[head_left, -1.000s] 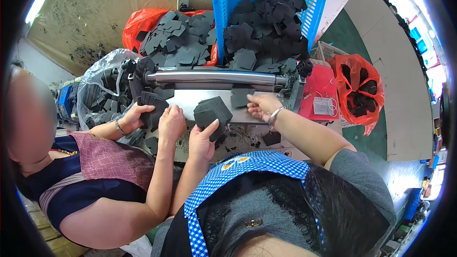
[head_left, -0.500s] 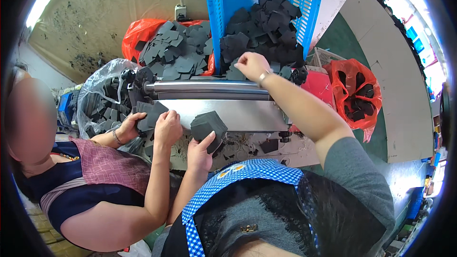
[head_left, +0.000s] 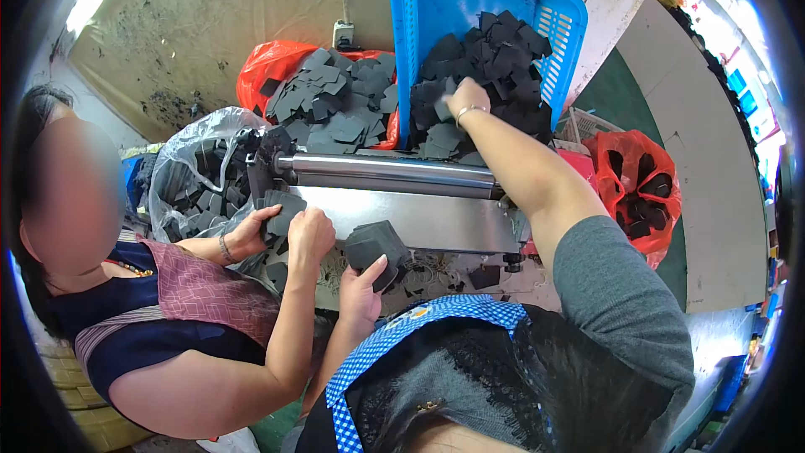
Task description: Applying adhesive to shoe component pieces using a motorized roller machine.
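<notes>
Well, from where I stand the person in the blue checked apron has both arms stretched apart over the work. The left hand has its grip closed on a stack of dark grey flat pieces, thumb pressed across the near edge, just in front of the metal plate. The right hand, a bracelet at its wrist, is reaching over the polished roller into the blue plastic basket. Its fingers are curled above a heap of dark pieces, with a blurred grey piece by the fingertips; I can't tell whether that grip holds it or is loose.

Close by on the left, a co-worker in a pink patterned apron sits shoulder to shoulder with this person. The co-worker's left hand grips a few dark sheets, and the co-worker's right hand is curled beside them.

Behind the roller, left of the basket, grey pieces fill a red plastic bag. A clear plastic bag with more sits at the roller's left end, and another red bag stands to the right. Scraps and loose threads litter the counter below the plate.
</notes>
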Available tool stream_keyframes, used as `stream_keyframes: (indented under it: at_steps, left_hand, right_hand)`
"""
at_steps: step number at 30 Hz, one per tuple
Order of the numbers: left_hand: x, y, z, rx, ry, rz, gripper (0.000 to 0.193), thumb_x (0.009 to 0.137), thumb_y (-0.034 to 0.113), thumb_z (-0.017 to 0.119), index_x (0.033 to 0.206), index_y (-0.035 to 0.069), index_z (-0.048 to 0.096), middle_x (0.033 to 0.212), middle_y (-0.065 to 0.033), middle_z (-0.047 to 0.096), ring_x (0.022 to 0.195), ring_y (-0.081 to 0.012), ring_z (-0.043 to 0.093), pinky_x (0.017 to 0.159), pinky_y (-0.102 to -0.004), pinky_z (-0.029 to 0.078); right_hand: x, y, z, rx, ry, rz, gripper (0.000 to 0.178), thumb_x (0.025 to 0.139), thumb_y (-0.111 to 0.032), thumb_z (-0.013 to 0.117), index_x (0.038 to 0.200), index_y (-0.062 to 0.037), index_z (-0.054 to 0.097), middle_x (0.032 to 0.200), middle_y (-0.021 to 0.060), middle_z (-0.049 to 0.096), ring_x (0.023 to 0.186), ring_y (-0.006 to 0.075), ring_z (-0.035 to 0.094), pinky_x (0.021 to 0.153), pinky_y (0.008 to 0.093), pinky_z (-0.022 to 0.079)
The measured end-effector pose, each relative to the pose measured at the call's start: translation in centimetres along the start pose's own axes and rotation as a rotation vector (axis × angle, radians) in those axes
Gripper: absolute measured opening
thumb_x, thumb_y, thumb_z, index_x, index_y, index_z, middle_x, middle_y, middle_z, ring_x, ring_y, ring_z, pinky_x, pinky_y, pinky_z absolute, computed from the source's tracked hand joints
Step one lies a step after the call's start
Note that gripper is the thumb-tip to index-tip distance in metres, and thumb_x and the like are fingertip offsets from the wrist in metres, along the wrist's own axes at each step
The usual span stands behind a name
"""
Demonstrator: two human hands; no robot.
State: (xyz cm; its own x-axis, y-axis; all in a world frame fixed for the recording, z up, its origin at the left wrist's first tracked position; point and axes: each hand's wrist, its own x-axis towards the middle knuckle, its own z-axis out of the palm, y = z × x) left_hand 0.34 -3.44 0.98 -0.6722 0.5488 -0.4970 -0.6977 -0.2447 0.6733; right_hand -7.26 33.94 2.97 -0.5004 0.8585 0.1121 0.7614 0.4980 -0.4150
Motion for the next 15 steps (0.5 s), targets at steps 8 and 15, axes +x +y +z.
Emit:
stream_keyframes:
  at_steps: [8, 15]
  left_hand:
    - [0.9, -0.2, 1.7, 0.029, -0.063, -0.025, 0.030, 0.077, 0.000, 0.064, 0.105, 0.002, 0.053, 0.098, -0.0083, 0.060, 0.085, -0.0185, 0.061, 0.075, -0.0320, 0.051]
    - [0.8, -0.1, 1.4, 0.009, -0.067, -0.036, 0.029, 0.078, 0.001, 0.064, 0.104, 0.005, 0.054, 0.099, -0.0069, 0.060, 0.087, -0.0189, 0.060, 0.076, -0.0352, 0.051]
  right_hand:
    - [1.1, 0.5, -3.2, 0.290, 0.081, 0.164, 0.036, 0.087, -0.042, 0.045, 0.107, -0.0162, 0.060, 0.106, 0.0134, 0.060, 0.100, 0.0311, 0.056, 0.084, 0.0425, 0.044]
    - [-1.4, -1.3, -5.7, 0.664, 0.120, 0.179, 0.020, 0.080, -0.020, 0.055, 0.083, -0.0019, 0.064, 0.078, 0.0155, 0.066, 0.060, 0.0221, 0.063, 0.054, 0.0331, 0.049]
